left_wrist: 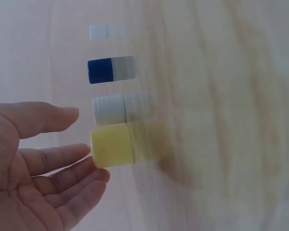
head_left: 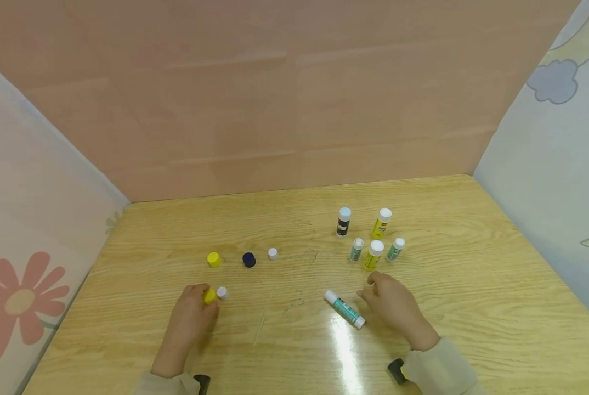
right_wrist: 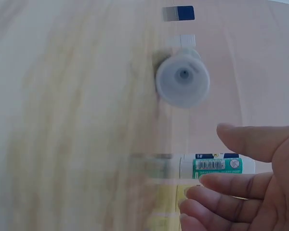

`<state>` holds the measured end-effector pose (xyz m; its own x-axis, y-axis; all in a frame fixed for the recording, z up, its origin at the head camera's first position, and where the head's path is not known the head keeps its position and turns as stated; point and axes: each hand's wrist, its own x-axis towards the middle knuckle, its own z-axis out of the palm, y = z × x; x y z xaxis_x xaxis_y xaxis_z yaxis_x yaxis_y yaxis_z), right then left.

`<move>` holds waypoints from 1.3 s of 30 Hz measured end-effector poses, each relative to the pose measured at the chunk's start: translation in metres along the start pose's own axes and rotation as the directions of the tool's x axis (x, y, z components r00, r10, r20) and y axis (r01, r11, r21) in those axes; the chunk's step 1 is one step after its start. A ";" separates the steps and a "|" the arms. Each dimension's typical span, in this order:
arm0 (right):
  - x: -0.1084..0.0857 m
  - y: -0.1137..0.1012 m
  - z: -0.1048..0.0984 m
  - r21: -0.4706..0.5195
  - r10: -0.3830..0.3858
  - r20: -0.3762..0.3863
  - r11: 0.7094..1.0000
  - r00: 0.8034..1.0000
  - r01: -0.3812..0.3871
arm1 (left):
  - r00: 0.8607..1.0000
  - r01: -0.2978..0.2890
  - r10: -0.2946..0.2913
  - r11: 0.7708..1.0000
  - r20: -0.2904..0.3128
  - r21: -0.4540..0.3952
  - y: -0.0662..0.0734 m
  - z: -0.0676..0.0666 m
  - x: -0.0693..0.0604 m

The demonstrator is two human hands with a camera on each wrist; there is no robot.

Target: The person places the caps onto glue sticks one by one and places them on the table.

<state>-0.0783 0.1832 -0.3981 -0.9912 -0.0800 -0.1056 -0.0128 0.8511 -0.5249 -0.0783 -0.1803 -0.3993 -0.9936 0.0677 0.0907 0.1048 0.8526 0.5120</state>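
Beside a yellow cap (head_left: 209, 297) on the left of the table is my left hand (head_left: 190, 311). In the left wrist view, its fingertips lie at or very near the cap's side, and the thumb stands apart. A white cap (left_wrist: 109, 109) stands right against or very near that yellow one. My right hand (head_left: 393, 303), fingers loosely extended and holding nothing, hovers to the right of a glue stick (head_left: 345, 309). This stick lies on its side, with a green label and white ends; its round end (right_wrist: 183, 81) faces the right wrist camera.
Behind the right hand stand two yellow glue sticks (head_left: 373, 257), two small green-labelled ones (head_left: 395, 250) and a dark-labelled one (head_left: 343, 223). Another yellow cap (head_left: 214, 259), a dark blue cap (head_left: 248, 259) and a small white cap (head_left: 272, 253) stand farther back at left.
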 end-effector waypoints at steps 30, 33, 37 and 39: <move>0.009 0.010 -0.010 0.070 0.085 -0.124 0.995 0.989 -0.076 | 0.988 0.099 -0.103 0.994 0.118 0.041 -0.001 -0.002 0.004; 0.010 0.011 -0.010 0.095 0.085 -0.133 0.993 0.987 -0.073 | 0.987 0.101 -0.106 0.994 0.122 0.044 -0.001 -0.002 0.004; 0.012 0.012 -0.009 0.119 0.080 -0.153 0.991 0.985 -0.062 | 0.988 0.089 -0.094 0.995 0.121 0.047 -0.001 -0.001 0.004; 0.014 0.012 -0.009 0.125 0.072 -0.162 0.991 0.984 -0.052 | 0.988 0.089 -0.094 0.995 0.122 0.043 -0.001 -0.001 0.005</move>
<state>-0.0936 0.1974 -0.3984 -0.9978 0.0665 -0.0049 0.0552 0.7825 -0.6202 -0.0833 -0.1816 -0.3982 -0.9968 0.0501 -0.0627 0.0138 0.8766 0.4811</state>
